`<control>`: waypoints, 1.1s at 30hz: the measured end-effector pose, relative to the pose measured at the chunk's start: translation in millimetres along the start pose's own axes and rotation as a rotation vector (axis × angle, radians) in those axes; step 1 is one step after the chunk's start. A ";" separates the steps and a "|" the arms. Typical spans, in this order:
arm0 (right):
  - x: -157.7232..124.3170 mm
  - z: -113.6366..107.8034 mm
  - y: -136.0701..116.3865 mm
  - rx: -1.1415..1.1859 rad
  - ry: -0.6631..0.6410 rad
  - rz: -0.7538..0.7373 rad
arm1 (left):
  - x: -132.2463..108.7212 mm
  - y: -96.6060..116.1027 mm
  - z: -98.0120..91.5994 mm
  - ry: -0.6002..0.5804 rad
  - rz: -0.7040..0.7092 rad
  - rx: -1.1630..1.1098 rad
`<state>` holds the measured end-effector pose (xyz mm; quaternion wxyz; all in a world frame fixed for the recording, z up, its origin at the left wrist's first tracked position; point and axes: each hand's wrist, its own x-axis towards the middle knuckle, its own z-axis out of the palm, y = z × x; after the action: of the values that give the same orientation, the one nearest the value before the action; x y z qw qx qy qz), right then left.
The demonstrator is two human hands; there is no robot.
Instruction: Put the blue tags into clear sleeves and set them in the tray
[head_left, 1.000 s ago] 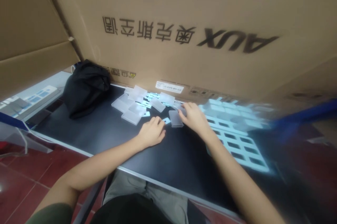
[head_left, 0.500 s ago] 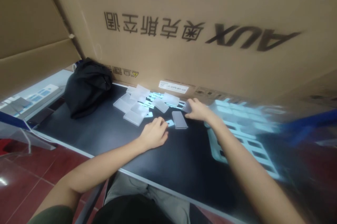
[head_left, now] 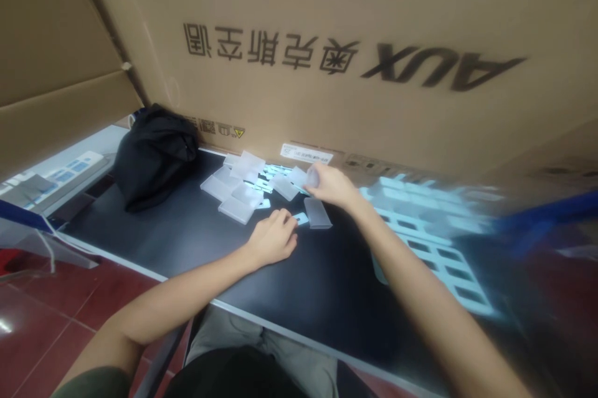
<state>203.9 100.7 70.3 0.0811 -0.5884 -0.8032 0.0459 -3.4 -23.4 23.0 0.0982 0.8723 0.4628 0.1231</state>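
My left hand rests on the black tabletop with its fingers curled together, closed at one end of a small pale blue flat piece with a slot. In my right hand a translucent plastic cover is pinched between thumb and fingers, above the right end of a loose pile. Several such flat frosted covers lie to the left, overlapping. Among them are thin pale blue pieces. Between my hands and just right of the slotted piece lies a single frosted cover.
A large cardboard box with upside-down print stands along the back. At left sits a black cloth bundle. Pale blue trays with rectangular openings lie at right, partly behind my right forearm. The black table has a light front edge.
My right hand has moved left with the frosted cover, from beside the pile to over its right end. My left hand and the slotted piece have stayed put.
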 end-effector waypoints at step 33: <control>0.2 9.4 -15.8 -0.066 -0.025 -0.024 | -2.6 -4.9 1.4 0.080 -0.082 -0.028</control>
<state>187.2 96.2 63.7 0.0520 -0.5803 -0.8123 0.0256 -8.2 -22.9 20.0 0.0968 0.8456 0.4998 0.1603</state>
